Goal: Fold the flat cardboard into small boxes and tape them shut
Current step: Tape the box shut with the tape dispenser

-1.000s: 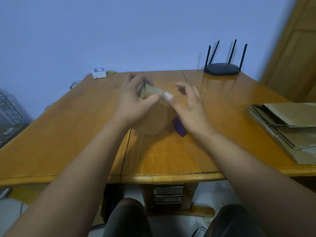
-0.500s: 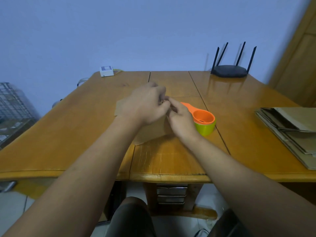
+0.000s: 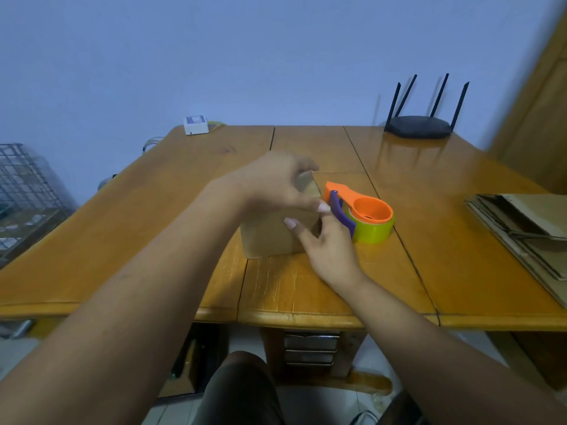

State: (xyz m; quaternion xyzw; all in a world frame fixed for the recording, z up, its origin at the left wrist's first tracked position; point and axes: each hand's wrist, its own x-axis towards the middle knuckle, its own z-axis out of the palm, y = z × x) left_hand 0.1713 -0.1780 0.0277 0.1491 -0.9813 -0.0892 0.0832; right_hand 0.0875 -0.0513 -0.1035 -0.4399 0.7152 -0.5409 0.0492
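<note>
Flatter half a second ago, the cardboard now stands as a box (image 3: 270,237). Left hand (image 3: 276,182) grips its top; right hand (image 3: 328,250) pinches its right corner. It sits on the table (image 3: 153,225), tape dispenser (image 3: 365,219) just beside it, untouched. Taping is probably still left, and a flat stack (image 3: 521,228) waits.

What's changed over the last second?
The cardboard box, tilted between the hands a second ago, now stands upright on the table. Left hand grips its top; right hand holds its near right corner. Tape dispenser, flat cardboard stack unmoved.
</note>
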